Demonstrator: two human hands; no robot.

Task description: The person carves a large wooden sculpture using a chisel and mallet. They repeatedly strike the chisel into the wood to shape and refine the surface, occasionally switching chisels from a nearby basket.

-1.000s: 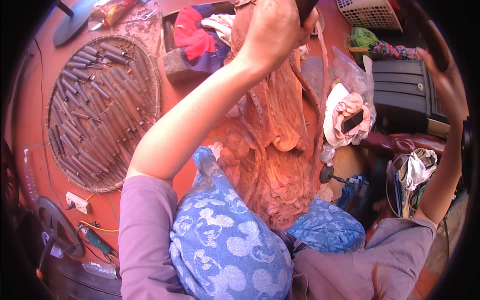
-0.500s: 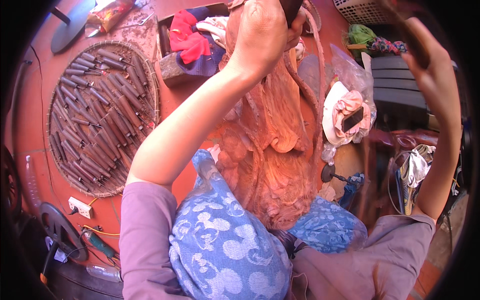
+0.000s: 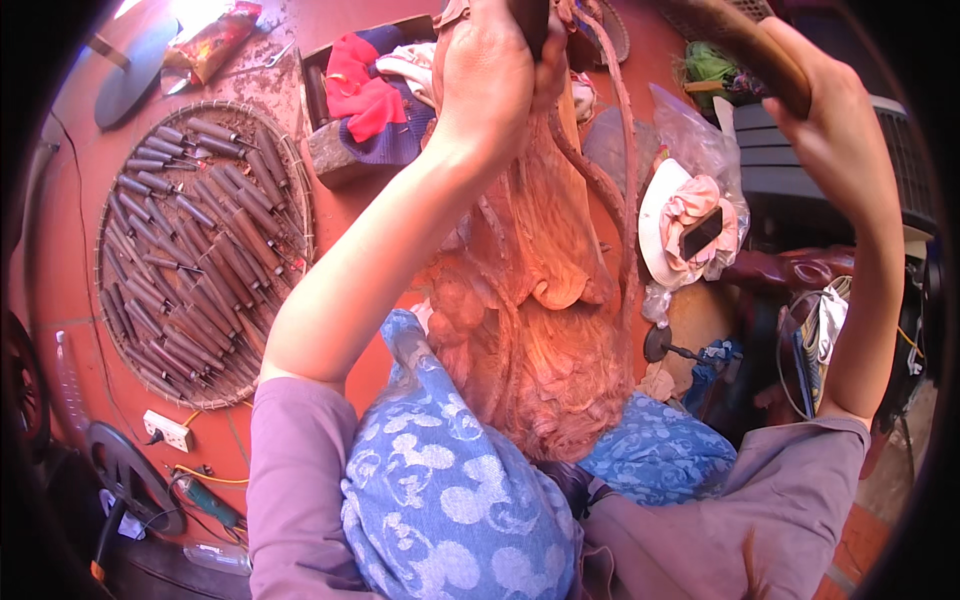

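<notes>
A reddish wood carving (image 3: 565, 240), with flowing relief and root-like strands, stands between my knees and runs up to the top edge. My left hand (image 3: 490, 85) is closed round the dark handle of a chisel (image 3: 528, 22) against the carving's upper part; its blade is hidden. Raised at the upper right, my right hand (image 3: 835, 125) grips a brown wooden mallet (image 3: 752, 48), which slants up leftward and leaves the picture at the top. The mallet is apart from the chisel.
A round woven tray (image 3: 105, 290) at left holds many dark-handled chisels (image 3: 215, 260). Behind it sits a box with red and blue cloth (image 3: 365, 90). A white cap (image 3: 660, 215) with a phone (image 3: 701, 233) lies right. A power strip (image 3: 168, 430) and corded tool (image 3: 205, 500) lie lower left.
My right hand has come slightly left and lower, and the mallet now slants more to the left. My left hand keeps its grip on the chisel. The whole view has shifted a little.
</notes>
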